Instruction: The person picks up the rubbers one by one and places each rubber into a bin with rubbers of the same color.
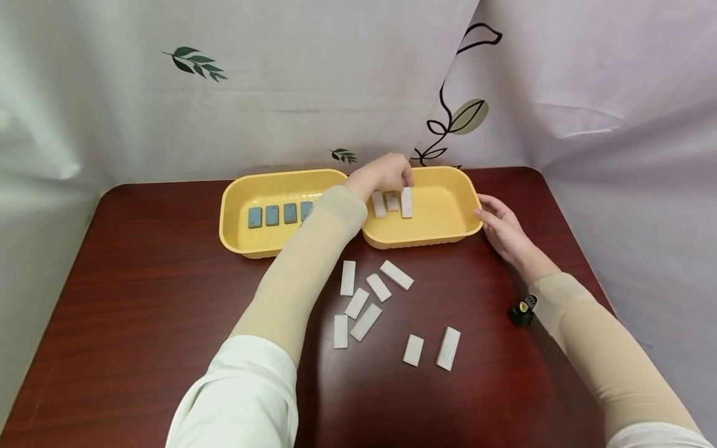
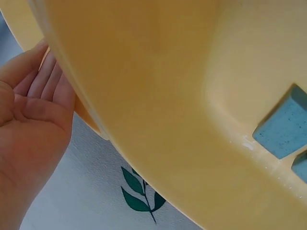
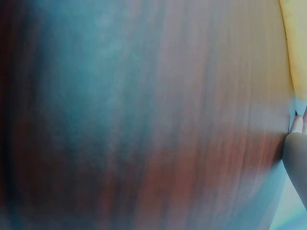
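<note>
My left hand (image 1: 389, 172) reaches over the right yellow tray (image 1: 442, 235), its fingertips pinching the far end of a white block (image 1: 406, 203). Two other white blocks, one of them (image 1: 379, 204) at the tray's left end, lie beside it. In the left wrist view, the left hand (image 2: 36, 115) shows by the tray wall, its fingertips hidden behind the rim. My right hand (image 1: 504, 229) holds the right tray's right end, thumb at the rim and fingers along the outside. Only a sliver of the right hand (image 3: 298, 143) shows in the right wrist view.
The left yellow tray (image 1: 235, 233) holds a row of blue-grey blocks (image 1: 272, 215). Several white blocks (image 1: 366, 322) lie scattered on the dark red table (image 1: 140, 323) in front of the trays. A small black object (image 1: 522, 311) is by the right wrist. Pale curtains (image 1: 280, 112) stand behind.
</note>
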Available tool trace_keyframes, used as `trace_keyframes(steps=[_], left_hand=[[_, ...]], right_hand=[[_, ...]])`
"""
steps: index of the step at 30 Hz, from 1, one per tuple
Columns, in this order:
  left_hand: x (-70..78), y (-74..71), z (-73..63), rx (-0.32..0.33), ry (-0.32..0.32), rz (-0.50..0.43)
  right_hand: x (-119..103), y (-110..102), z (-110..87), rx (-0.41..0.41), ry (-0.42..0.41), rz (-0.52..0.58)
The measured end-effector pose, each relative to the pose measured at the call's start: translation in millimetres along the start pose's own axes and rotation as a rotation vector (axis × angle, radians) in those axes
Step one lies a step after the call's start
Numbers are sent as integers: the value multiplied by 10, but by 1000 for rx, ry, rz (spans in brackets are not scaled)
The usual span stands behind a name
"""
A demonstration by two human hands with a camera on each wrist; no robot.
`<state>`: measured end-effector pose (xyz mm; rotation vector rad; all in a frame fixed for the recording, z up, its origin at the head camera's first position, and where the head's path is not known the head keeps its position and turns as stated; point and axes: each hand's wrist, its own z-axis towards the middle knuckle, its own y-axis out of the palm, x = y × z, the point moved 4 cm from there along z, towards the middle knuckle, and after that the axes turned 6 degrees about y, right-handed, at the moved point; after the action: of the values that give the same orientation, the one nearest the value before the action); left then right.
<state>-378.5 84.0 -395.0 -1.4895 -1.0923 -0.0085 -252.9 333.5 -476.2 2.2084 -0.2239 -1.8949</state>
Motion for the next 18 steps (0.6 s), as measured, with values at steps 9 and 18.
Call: trace_keyframes(steps=[9, 18], left_hand=[[-31, 1, -7, -23, -8, -36], [-21, 18, -48, -90, -46, -8]], right_hand=[[3, 0, 12, -3, -8, -6], [0, 7, 50, -13, -12, 5]])
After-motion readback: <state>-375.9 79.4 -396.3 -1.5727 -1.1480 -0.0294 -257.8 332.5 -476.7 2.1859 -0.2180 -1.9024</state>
